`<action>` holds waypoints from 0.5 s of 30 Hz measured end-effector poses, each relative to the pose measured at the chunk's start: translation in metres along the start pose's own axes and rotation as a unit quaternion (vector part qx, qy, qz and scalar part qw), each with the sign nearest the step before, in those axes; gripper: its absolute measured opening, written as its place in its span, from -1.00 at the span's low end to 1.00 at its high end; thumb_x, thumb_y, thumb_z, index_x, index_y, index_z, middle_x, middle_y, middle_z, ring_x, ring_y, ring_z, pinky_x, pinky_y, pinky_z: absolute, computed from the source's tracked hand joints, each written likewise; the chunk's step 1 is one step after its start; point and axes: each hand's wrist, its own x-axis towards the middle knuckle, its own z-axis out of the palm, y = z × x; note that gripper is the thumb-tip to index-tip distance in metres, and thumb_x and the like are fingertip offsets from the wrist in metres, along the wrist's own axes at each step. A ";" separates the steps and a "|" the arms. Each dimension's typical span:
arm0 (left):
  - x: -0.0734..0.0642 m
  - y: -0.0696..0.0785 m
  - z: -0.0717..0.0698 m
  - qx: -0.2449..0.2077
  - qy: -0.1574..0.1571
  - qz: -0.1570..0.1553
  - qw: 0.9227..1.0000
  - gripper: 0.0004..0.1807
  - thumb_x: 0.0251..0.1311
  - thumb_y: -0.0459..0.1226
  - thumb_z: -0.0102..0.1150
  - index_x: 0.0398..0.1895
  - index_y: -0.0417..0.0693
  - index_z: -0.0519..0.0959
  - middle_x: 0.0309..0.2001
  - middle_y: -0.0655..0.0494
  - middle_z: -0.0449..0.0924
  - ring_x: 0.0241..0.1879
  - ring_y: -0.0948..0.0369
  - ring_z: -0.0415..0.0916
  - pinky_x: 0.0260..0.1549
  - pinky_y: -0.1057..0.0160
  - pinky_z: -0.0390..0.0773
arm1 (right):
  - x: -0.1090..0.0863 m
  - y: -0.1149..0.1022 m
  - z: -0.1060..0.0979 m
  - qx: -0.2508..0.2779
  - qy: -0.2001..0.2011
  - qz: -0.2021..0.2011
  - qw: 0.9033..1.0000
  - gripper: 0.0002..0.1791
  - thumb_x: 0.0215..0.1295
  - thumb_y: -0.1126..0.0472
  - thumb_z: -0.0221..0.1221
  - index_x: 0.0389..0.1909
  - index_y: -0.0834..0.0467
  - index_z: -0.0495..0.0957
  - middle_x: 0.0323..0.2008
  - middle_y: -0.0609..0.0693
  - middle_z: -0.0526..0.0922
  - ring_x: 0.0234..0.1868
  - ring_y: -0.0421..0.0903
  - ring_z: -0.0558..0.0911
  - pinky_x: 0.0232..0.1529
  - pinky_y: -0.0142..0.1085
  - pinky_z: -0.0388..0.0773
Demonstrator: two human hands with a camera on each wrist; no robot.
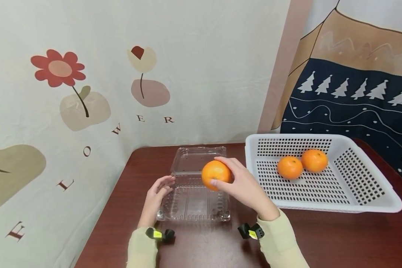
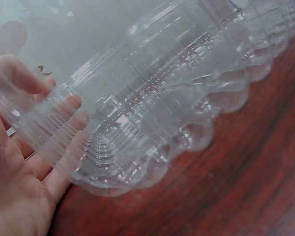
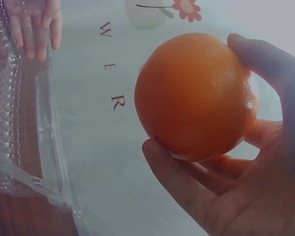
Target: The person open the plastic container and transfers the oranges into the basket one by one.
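Note:
My right hand (image 1: 242,184) grips an orange (image 1: 216,175) between thumb and fingers, above the right side of a clear plastic clamshell box (image 1: 195,203). In the right wrist view the whole round orange (image 3: 196,97) shows, with fingertips around it. The box lies with its lid (image 1: 195,158) folded back toward the wall. My left hand (image 1: 155,197) is at the box's left side, fingers loosely bent near its rim. Seen from the left wrist, those fingers (image 2: 64,115) show through the clear ribbed wall of the box (image 2: 152,123).
A white perforated basket (image 1: 321,197) stands on the right of the dark red-brown table (image 1: 201,245), with two oranges (image 1: 289,167) inside. Behind the table hangs a pale cloth (image 1: 207,74) printed with flowers and letters. A dark tree-patterned cloth (image 1: 355,111) hangs at right.

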 end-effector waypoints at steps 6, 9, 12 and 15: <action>0.000 0.000 0.000 -0.004 0.003 0.003 1.000 -0.65 0.22 -0.50 -0.16 0.08 -0.26 0.35 0.08 -0.15 0.40 0.10 0.00 0.33 -0.01 0.24 0.42 | 0.000 0.001 -0.003 -0.005 0.006 0.007 1.000 -0.39 -0.06 -0.30 0.16 0.10 -0.40 0.27 -0.10 -0.33 0.37 -0.20 -0.28 0.44 -0.21 -0.27 0.44; 0.000 0.000 0.000 -0.004 0.003 0.001 1.000 -0.65 0.22 -0.50 -0.16 0.08 -0.26 0.35 0.08 -0.14 0.41 0.10 0.01 0.34 -0.01 0.24 0.42 | -0.001 0.003 -0.005 -0.007 0.008 0.010 1.000 -0.38 -0.06 -0.30 0.16 0.11 -0.37 0.28 -0.10 -0.32 0.37 -0.19 -0.28 0.43 -0.19 -0.26 0.44; 0.000 0.000 0.000 -0.003 0.002 -0.001 1.000 -0.66 0.22 -0.49 -0.15 0.08 -0.25 0.35 0.08 -0.14 0.40 0.10 0.01 0.34 -0.01 0.24 0.41 | -0.001 0.004 -0.008 -0.006 0.005 0.012 1.000 -0.37 -0.05 -0.30 0.15 0.12 -0.33 0.28 -0.09 -0.30 0.37 -0.17 -0.26 0.42 -0.18 -0.26 0.44; 0.000 0.000 0.000 -0.004 0.001 0.000 1.000 -0.66 0.22 -0.48 -0.15 0.08 -0.25 0.35 0.09 -0.14 0.40 0.10 0.01 0.33 -0.01 0.25 0.42 | -0.001 0.005 -0.011 -0.009 0.005 0.016 1.000 -0.36 -0.05 -0.30 0.15 0.13 -0.32 0.28 -0.09 -0.29 0.37 -0.18 -0.25 0.42 -0.18 -0.26 0.43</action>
